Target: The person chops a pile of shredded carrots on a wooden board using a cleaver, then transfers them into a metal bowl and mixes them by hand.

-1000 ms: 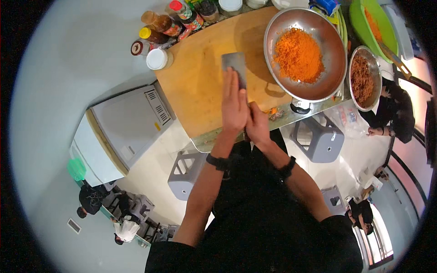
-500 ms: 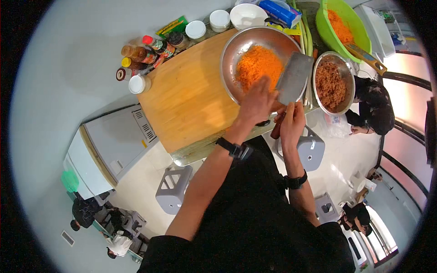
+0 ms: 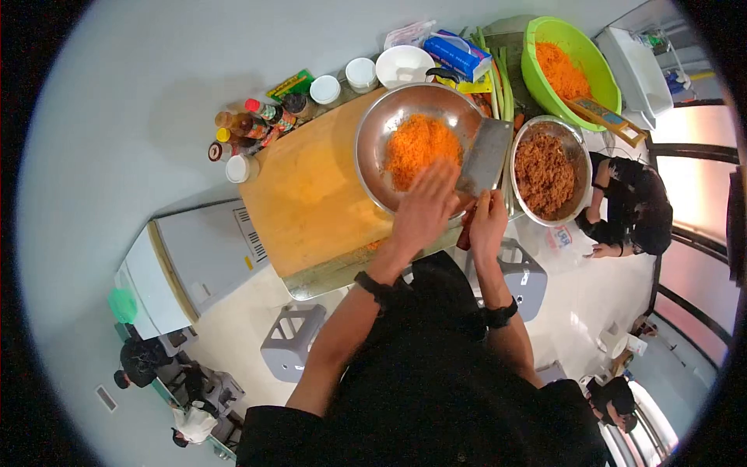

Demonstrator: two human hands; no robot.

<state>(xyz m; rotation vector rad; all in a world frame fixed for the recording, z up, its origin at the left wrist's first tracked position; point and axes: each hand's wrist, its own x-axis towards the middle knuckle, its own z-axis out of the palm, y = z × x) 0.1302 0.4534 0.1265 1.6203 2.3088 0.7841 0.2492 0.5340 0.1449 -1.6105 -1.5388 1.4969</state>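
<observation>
Broad steel cleaver (image 3: 485, 158): blade tilted over the near right rim of the round steel bowl (image 3: 436, 101), its dark handle pointing back at the person.
Right hand (image 3: 487, 224): clenched around the cleaver's handle, just off the worktop's (image 3: 327, 274) front edge.
Left hand (image 3: 425, 208): released, fingers stretched flat over the bowl's near rim, fingertips beside the blade; whether they touch it cannot be told.
Grated orange carrot (image 3: 416, 146): heaped in the middle of the steel bowl, just beyond the left fingertips.
Pale wooden chopping board (image 3: 311, 194): lies under the bowl's left part and reaches to the worktop's front edge.
Smaller steel bowl of brown mince (image 3: 545, 173): just right of the cleaver.
Lime-green plastic bowl (image 3: 541, 35): behind the mince bowl, holding more grated carrot.
Sauce bottles and jars (image 3: 250, 128): clustered at the board's far left corner.
White ceramic bowl (image 3: 402, 65): behind the steel bowl, next to a blue packet (image 3: 461, 50).
Grey plastic stools (image 3: 291, 342): on the floor below the worktop.
Another person in dark clothes (image 3: 632, 204): to the right, well apart from both hands.
</observation>
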